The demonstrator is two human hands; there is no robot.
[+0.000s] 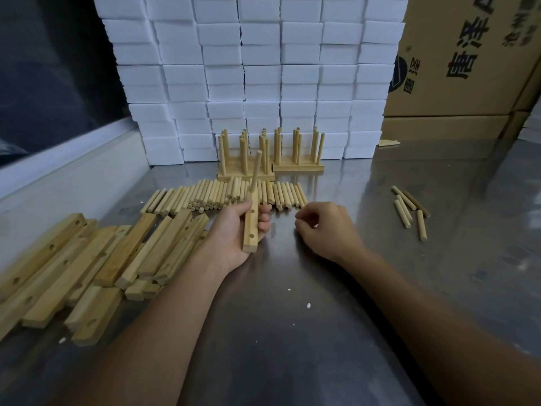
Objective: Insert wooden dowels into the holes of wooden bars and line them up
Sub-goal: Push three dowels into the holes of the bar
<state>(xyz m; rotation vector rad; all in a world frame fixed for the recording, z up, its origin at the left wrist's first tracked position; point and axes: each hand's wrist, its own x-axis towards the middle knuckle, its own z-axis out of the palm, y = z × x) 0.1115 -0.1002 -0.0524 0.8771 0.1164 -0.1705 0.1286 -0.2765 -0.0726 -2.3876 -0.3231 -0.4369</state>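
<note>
My left hand (234, 230) grips a wooden bar (251, 227) with several holes, held lengthwise away from me. One dowel (255, 171) stands upright in the bar's far hole. My right hand (325, 230) hovers just right of the bar, fingers loosely curled with nothing in them. Behind both hands lies a row of loose dowels (222, 194). Further back stand finished bars with upright dowels (246, 159), lined up in two groups, the second group (298, 153) on the right.
A heap of loose drilled bars (87, 259) lies at the left on the metal table (292, 303). Several stray dowels (409, 209) lie at the right. White foam blocks (248, 68) are stacked at the back, cardboard boxes (468, 68) at the back right.
</note>
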